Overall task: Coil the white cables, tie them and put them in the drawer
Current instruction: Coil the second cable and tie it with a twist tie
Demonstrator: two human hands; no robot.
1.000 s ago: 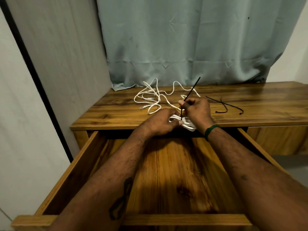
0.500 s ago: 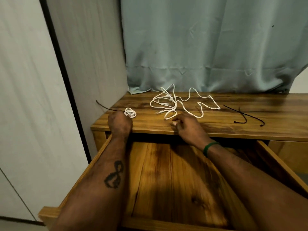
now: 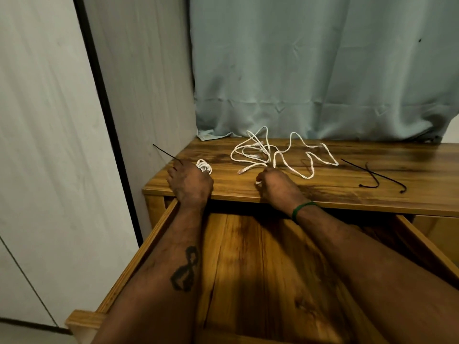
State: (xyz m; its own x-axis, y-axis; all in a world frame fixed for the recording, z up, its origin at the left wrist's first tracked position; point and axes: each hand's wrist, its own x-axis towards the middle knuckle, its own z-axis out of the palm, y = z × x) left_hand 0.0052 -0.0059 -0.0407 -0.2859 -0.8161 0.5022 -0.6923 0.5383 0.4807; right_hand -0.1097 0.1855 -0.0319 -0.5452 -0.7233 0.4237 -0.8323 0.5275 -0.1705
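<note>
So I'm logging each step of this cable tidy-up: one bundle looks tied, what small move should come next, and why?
Probably the right hand should draw the loose white cable toward the desk edge and start looping it. The left hand holds the small coiled bundle with its black tie at the desk's left corner, the right is closed on the loose cable's end, two spare ties wait, and the drawer stands open.

White cables (image 3: 278, 155); black ties (image 3: 377, 176); grey-green curtain (image 3: 323, 70); streaked amber-brown desk (image 3: 335, 194)
</note>
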